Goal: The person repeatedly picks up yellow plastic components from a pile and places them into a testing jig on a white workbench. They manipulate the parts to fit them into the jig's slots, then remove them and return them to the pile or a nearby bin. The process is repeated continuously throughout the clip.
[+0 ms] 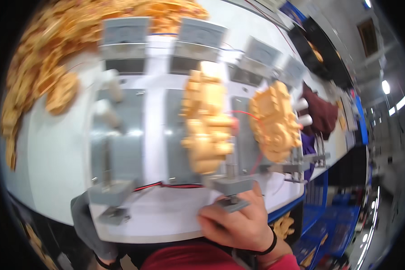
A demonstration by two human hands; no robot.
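Housing [207,121] in yellow-orange plastic sits over the middle grey plate [175,150], my right hand [243,225] curled at the front block [231,184], gloved left hand [86,225] by the left block [110,193], can't tell if fingers pinch; I'd keep it square, go easy.

Moulded part [206,121], centre: yellow, plastic in appearance, glossy highlights, ribbed and uneven surface. Second part [276,121], right of centre: same look, heavily contoured. Pile [54,40], upper left: matching yellow plastic, sheen present. Plate [130,110], left of centre: grey metal, smooth, bright light spots. Clamp [110,191], lower left: metal-looking, dull grey. Board [155,220], lower centre: white, smooth, satin finish. Left hand [86,220], lower left: covered in matt grey fabric. Cloth [319,114], right: maroon, matt, creased. Crates [335,225], lower right: blue plastic. Fine texture is obscured by blur.
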